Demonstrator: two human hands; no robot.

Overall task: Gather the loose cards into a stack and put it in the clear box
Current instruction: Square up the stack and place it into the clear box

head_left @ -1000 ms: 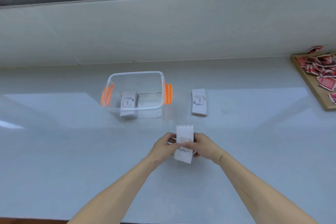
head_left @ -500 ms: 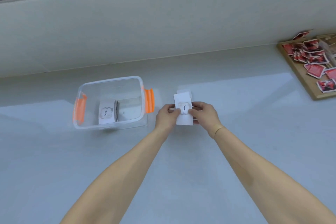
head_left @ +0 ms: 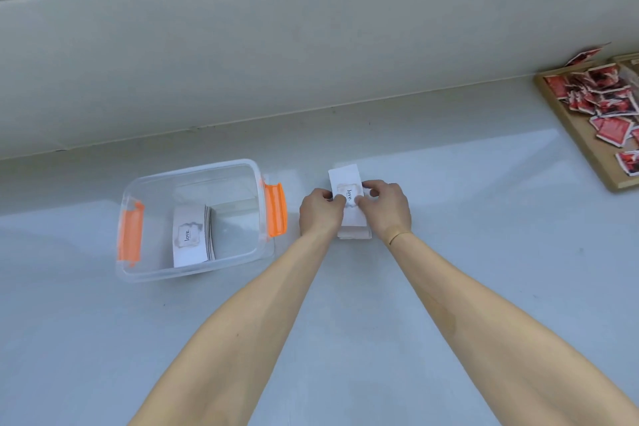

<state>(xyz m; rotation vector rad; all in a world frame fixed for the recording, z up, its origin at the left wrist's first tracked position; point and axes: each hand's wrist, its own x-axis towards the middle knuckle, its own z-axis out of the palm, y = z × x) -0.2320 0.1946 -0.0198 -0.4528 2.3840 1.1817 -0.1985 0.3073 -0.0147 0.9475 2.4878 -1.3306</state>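
A stack of white cards (head_left: 348, 183) printed "love" lies on the pale counter right of the clear box. My left hand (head_left: 320, 209) grips its left edge and my right hand (head_left: 387, 206) grips its right edge, thumbs on top. The lower cards of the stack stick out unevenly at the near end. The clear box (head_left: 162, 273) with orange side latches stands open to the left. Inside it, another stack of white cards (head_left: 190, 237) lies near the middle.
A wooden tray (head_left: 584, 145) with several red and white packets sits at the far right. The wall rises directly behind the counter (head_left: 103, 339). The box's right latch (head_left: 275, 209) is a short gap from my left hand.
Both hands carried the held cards away from me and set them onto the stack lying right of the box. The camera tilted down and to the right.
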